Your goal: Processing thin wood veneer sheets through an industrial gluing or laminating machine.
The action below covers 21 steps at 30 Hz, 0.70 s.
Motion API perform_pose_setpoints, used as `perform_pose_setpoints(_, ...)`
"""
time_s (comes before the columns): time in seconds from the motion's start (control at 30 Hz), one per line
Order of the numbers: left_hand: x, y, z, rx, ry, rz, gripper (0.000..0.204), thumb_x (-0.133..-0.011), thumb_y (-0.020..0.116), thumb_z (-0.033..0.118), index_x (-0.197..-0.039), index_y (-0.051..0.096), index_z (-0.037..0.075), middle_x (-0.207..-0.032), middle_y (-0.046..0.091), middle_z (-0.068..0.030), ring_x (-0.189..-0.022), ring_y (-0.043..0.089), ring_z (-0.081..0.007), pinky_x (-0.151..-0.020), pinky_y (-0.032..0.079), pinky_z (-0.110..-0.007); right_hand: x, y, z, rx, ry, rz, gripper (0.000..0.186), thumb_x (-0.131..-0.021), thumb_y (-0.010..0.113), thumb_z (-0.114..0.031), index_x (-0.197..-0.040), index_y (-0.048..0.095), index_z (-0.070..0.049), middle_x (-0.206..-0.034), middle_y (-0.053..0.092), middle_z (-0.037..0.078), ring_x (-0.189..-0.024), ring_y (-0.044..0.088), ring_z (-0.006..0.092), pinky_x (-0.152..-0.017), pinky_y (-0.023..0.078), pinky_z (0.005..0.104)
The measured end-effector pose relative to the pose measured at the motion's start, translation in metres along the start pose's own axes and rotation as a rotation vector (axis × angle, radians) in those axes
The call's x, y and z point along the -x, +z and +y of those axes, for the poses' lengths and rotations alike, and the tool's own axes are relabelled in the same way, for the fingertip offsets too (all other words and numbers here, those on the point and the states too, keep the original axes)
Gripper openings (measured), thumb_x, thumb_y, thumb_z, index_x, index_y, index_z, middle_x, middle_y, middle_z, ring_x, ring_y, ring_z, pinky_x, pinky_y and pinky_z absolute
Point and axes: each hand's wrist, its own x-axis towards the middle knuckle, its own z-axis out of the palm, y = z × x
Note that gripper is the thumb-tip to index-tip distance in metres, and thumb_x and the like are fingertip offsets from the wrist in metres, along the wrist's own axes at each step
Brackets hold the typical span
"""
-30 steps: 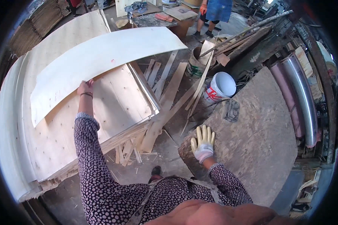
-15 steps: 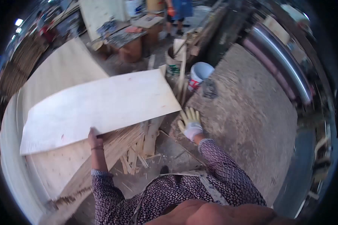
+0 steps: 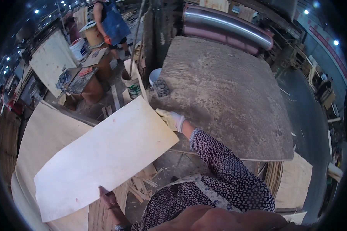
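Observation:
A pale, thin wood veneer sheet [image 3: 108, 154] slants across the left and middle of the view. My bare left hand [image 3: 107, 197] grips its near edge, the thumb on top and the other fingers hidden beneath. At the sheet's right end, my right hand [image 3: 170, 118], in a pale yellow and white glove, is closed on the edge; some of its fingertips are hidden. Below and beyond the sheet lies a larger stack of veneer [image 3: 54, 131]. Beside my right hand stands a wide, worn work table [image 3: 227, 96] with a stained surface.
A shiny metal roller [image 3: 227, 27] spans the table's far end. A white bucket [image 3: 155, 75], a dark block-like object [image 3: 161, 88] and a bin of wood strips [image 3: 132, 82] sit by its left side. Wood scraps [image 3: 140, 186] litter the floor. A person in a blue apron [image 3: 115, 23] stands farther back.
My right hand has gone from lying spread on the table to holding the sheet's right end. The sheet has tilted, its right end angled toward the table. My view has turned right.

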Motion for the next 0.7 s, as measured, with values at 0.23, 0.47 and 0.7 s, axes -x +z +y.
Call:
perform_pose_setpoints(0.23, 0.062, 0.090, -0.040, -0.095, 0.057, -0.138, 0.044, -0.100, 0.058, 0.027, -0.131, 0.054, -0.005, -0.131, 0.060, -0.0148, -0.120, 0.056, -0.0245, -0.108, 0.042, -0.039, 0.014, -0.270, 0.080, 0.746, -0.199, 0.530, 0.026, -0.093, 0.064, -0.019, -0.106, 0.072, 0.002, -0.087, 0.072, 0.005, -0.068, 0.064, 0.0182, -0.064, 0.053, 0.0377)
perform_pose_setpoints(0.47, 0.240, 0.249, -0.034, -0.271, 0.311, -0.353, 0.043, -0.098, 0.061, 0.022, -0.127, 0.055, -0.008, -0.128, 0.060, -0.0166, -0.115, 0.059, -0.0271, -0.103, 0.047, -0.042, 0.288, -0.171, 0.038, 0.597, -0.683, 0.631, 0.038, -0.091, 0.072, -0.036, -0.110, 0.072, -0.003, -0.097, 0.072, 0.002, -0.077, 0.064, 0.0138, -0.069, 0.053, 0.0345)
perform_pose_setpoints(0.7, 0.478, 0.343, -0.186, -0.191, 0.170, -1.209, 0.037, -0.093, 0.061, 0.003, -0.129, 0.053, -0.003, -0.122, 0.061, -0.0132, -0.111, 0.060, -0.0215, -0.098, 0.050, -0.039, 0.644, -0.263, 0.114, -0.181, -0.809, 0.810, 0.050, -0.097, 0.061, -0.037, -0.127, 0.059, 0.002, -0.119, 0.067, 0.010, -0.103, 0.065, 0.0182, -0.091, 0.052, 0.0334)
